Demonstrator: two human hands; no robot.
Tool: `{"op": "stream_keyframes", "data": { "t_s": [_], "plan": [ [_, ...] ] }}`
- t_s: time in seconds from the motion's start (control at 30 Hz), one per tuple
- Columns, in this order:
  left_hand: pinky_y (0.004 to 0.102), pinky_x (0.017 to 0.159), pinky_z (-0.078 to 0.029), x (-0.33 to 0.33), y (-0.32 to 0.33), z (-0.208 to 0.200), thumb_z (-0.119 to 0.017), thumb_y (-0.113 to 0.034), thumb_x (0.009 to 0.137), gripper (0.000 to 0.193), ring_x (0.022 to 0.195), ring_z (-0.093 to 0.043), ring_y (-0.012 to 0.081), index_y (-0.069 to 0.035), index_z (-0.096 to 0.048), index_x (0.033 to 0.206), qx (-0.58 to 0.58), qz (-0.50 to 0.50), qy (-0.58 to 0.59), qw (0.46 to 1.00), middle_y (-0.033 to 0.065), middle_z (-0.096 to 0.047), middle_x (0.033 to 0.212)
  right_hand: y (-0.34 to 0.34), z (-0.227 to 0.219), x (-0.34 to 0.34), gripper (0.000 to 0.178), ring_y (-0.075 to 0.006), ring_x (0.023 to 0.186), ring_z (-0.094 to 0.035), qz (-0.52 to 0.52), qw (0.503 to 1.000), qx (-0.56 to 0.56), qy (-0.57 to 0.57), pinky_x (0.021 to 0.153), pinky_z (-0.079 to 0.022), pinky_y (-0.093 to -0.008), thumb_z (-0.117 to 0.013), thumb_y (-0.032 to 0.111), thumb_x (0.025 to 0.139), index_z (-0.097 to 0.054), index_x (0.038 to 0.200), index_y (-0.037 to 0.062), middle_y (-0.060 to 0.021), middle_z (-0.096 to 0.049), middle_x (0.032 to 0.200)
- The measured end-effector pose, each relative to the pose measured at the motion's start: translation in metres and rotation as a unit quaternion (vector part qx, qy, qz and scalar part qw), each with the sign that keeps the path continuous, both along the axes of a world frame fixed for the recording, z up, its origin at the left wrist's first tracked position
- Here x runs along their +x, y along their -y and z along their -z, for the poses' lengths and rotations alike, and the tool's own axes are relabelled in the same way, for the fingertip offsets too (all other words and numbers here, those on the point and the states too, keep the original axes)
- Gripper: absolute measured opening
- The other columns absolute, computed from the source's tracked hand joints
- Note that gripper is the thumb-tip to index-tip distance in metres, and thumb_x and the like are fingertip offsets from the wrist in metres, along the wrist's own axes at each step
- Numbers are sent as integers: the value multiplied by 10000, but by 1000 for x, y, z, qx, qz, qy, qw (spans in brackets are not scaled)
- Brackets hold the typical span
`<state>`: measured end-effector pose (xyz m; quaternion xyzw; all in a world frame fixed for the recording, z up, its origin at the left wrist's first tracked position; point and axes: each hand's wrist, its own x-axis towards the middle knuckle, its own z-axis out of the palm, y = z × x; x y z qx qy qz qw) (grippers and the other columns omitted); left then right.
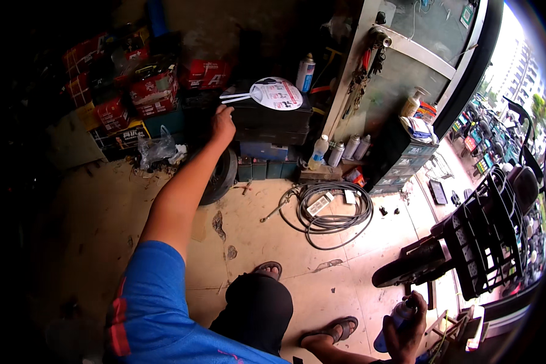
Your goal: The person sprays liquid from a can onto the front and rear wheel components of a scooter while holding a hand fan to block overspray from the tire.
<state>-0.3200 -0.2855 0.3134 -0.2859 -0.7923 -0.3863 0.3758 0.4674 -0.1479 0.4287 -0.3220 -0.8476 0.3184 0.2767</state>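
Observation:
My left hand (pixel 223 125) reaches far forward to the left front corner of a black case (pixel 273 115). Its fingers are curled in, just below the handle end of a round white hand fan (pixel 276 93) lying on the case. Whether the fingers grip the case's edge or something small is hidden. A spray can (pixel 306 73) stands on the case behind the fan. Low on the right, my right hand (pixel 411 332) is wrapped round a blue spray can (pixel 400 313), with a finger up at its top.
Red boxes (pixel 155 91) are stacked far left. A tyre (pixel 220 177) leans beside the black case. Coiled hose (pixel 337 221) lies on the tiled floor, bottles and cans (pixel 318 151) behind it. An electric bike's front wheel (pixel 409 265) and basket stand right, near the door (pixel 400 60).

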Motion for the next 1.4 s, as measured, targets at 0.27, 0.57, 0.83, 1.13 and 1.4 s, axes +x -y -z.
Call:
{"op": "stream_keyframes", "data": {
  "t_s": [0.27,0.57,0.83,1.13,1.4],
  "plan": [
    [497,1207,-466,-106,-40,-17,-521,10,996,535,1413,-559,443,-160,-695,1472,-197,-102,130,966,190,-661,1476,-45,28,-16,826,-219,1195,-612,-19,995,-84,57,965,-547,-345,-789,-48,899,-446,1641,75,-110,-588,1395],
    [502,1099,-527,-128,-39,-38,-603,-8,912,485,1278,-632,476,-65,-740,1374,-225,-85,128,962,282,-687,1325,-78,37,-17,850,-264,1265,-624,-28,992,-46,110,1045,-545,-407,-813,30,908,-432,1665,98,-163,-588,1480],
    [545,999,-567,-87,-14,-77,-589,-7,966,210,1201,-626,476,-26,-666,1160,-202,-145,-59,967,211,-601,1271,-77,23,-30,833,-311,1092,-688,-35,997,5,70,988,-564,-428,-862,85,738,-522,1497,29,-170,-655,1214],
    [525,862,-528,22,72,-25,-525,-72,1131,232,947,-630,459,19,-631,1316,-68,-66,-163,982,251,-650,1102,-86,-10,5,942,-451,1128,-736,-24,995,-39,85,993,-581,-496,-871,220,806,-430,1616,26,-268,-732,1221],
    [312,715,-490,294,63,36,-466,-232,1213,229,736,-492,103,-47,-600,1184,221,318,426,817,-13,-471,844,-137,96,59,737,-428,1122,-737,132,952,-185,205,973,-583,-473,-847,391,747,-615,1279,-63,-296,-748,1189]
  ]
}}
